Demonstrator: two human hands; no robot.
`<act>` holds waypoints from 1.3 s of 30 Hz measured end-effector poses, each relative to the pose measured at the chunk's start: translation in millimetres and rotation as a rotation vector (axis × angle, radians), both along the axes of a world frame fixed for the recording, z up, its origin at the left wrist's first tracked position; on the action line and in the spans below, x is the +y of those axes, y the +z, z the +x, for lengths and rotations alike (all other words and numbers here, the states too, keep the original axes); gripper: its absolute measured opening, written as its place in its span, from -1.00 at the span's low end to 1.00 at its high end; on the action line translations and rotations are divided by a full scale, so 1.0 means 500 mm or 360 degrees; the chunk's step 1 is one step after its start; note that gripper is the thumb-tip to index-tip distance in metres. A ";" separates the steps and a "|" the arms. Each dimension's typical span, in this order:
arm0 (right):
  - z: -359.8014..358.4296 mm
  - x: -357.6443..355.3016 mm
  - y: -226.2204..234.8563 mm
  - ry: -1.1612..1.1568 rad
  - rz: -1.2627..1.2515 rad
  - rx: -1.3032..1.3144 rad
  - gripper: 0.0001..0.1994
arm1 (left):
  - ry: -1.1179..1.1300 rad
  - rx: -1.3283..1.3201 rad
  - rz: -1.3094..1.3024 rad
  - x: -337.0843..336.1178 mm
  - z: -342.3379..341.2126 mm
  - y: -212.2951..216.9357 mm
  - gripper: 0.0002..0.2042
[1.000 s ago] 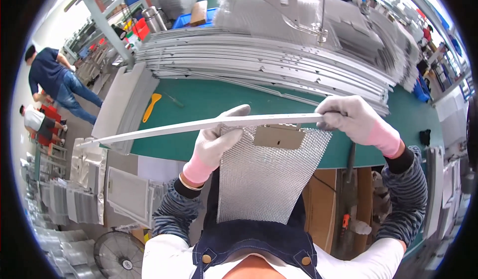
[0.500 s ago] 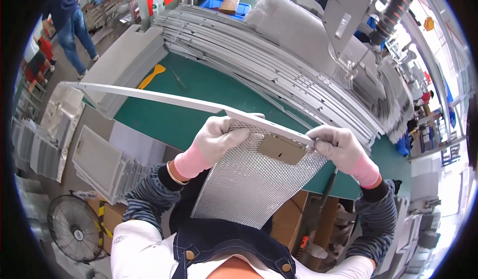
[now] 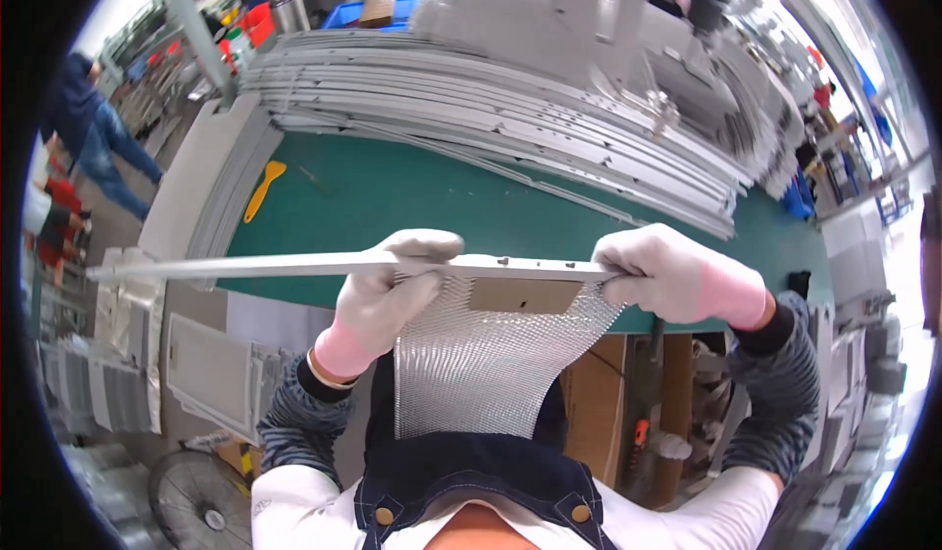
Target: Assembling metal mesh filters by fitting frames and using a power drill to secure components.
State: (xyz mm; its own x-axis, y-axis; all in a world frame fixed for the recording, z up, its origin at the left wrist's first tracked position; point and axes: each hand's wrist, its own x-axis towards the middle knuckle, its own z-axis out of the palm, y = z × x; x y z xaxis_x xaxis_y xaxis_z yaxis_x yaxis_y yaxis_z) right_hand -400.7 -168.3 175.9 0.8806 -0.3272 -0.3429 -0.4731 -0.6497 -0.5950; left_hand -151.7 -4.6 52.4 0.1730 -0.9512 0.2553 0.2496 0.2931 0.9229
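Note:
A long white metal bar [image 3: 245, 266] lies nearly level across the view, its far end reaching out to the left. My left hand [image 3: 378, 300], in a white and pink glove, is closed around the bar, fingers over the top and thumb below by the mesh corner. At the bar's right end my right hand [image 3: 677, 275], gloved alike, pinches the bar together with the mesh edge. From the bar hangs a silvery metal mesh sheet [image 3: 466, 373], reaching down to my apron. A tan rectangular plate [image 3: 525, 296] with a small dark slot sits against the bar between my hands.
On the green table [image 3: 363, 192] lies a yellow scraper-like tool [image 3: 263, 192]. Stacked white metal strips [image 3: 491, 128] run along its far side. Grey panels [image 3: 221, 182] stand at left. Below are a floor fan [image 3: 201, 496] and a cardboard box [image 3: 594, 398]. A person [image 3: 98, 143] stands far left.
The bar has swung from slanting down rightward to nearly level, and the mesh hangs straighter. My left hand has shifted left along the bar with its fingers over it. The whole view has turned.

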 end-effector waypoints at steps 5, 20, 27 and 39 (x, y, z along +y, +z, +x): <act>-0.035 0.005 -0.050 -0.0103 -0.0018 -0.0339 -0.82 | 0.0157 -0.0014 0.0367 -0.014 -0.019 0.032 -0.59; 0.024 0.094 -0.021 -0.0060 -0.0649 -0.0414 -0.17 | -0.0167 -0.0336 0.0330 -0.051 -0.040 0.080 -0.60; 0.066 0.061 -0.051 -0.0546 -0.0183 -0.0165 -0.75 | 0.0975 -0.2510 -0.0561 0.056 0.031 0.087 -0.76; 0.047 0.052 -0.074 -0.0725 -0.0360 -0.0423 -0.74 | -0.0205 -0.1115 0.0414 -0.095 0.009 0.064 -0.71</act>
State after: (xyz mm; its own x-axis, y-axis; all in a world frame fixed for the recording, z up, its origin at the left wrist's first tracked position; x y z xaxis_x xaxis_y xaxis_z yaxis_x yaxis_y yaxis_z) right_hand -377.3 -142.3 139.0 0.6799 -0.7333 -0.0062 -0.5883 -0.5404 -0.6016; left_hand -147.2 -51.9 84.2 -0.0633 -0.9976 0.0290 -0.4034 0.0522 0.9135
